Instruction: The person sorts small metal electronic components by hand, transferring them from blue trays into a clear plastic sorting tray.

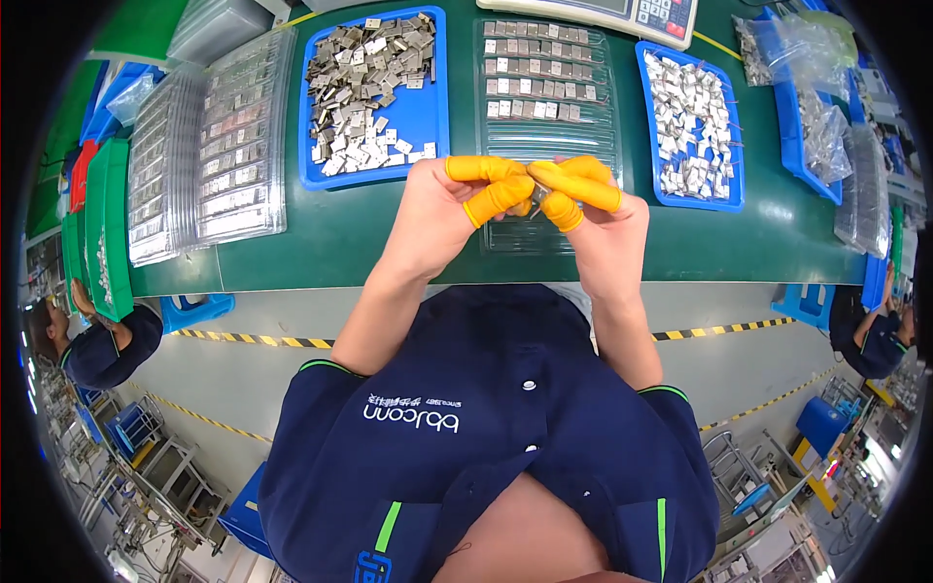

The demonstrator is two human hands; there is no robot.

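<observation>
Yellow finger covers sit on the thumbs and fingers of both hands, which meet above the near part of the green table. My left hand is closed in a pinch on one side of a small metal part. On its other side, my right hand pinches too; the fingertips hide most of the part. Right behind the hands lies a clear ribbed plastic tray with rows of small metal pieces. A blue tray of loose metal connector shells stands to the left. White small parts fill another blue tray to the right.
Stacked clear trays with metal pieces stand at the left, beside a green bin. A scale is at the back. Bagged parts lie in a blue bin at the right. Other people sit at both far sides.
</observation>
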